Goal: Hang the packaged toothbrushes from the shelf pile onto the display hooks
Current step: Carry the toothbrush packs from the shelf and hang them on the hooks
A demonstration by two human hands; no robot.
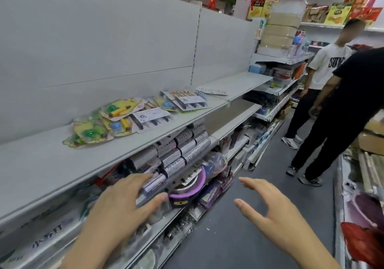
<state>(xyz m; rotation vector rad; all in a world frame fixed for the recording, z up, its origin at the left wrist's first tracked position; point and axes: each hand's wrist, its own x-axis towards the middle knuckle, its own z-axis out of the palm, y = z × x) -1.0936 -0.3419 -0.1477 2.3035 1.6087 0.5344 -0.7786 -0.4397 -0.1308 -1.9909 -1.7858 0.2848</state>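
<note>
A pile of packaged toothbrushes [133, 117] lies flat on the grey shelf [41, 165], green-and-yellow children's packs to the left and white-card packs [189, 100] further right. One flat pack [212, 91] lies apart beyond them. My left hand [122, 202] hovers below the shelf edge with fingers spread, holding nothing. My right hand [272, 210] is out over the aisle, fingers straight, also empty. No display hooks are visible on the plain grey back panel [104, 50].
Lower shelves hold rolled bag packs [182, 144] and a purple round item [187, 187]. Two people stand in the aisle at right [324, 102]. Stacked boxes [280, 34] sit on the far shelf top. Goods lie low at the right edge [363, 206].
</note>
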